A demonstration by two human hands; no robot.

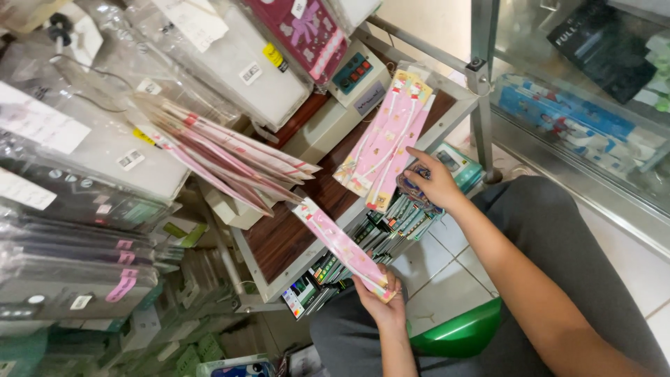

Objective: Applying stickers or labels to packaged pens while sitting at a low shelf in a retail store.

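Note:
My left hand (pixel 380 297) grips the near end of a long pink packaged item (pixel 340 244), which slants up toward the brown shelf top (pixel 286 234). My right hand (pixel 436 183) rests its fingers on a small stack of similar pink flat packages (pixel 386 139) lying on the shelf's right side. A fanned bundle of more pink packages (pixel 230 157) hangs at the left, its tips reaching over the shelf.
Clear-bagged goods (pixel 91 160) hang densely at left. A beige device with coloured buttons (pixel 356 77) sits at the shelf's back. Small boxed items (pixel 391 230) fill the slot under the shelf edge. A glass counter (pixel 586 105) stands right, a green stool (pixel 460 335) below.

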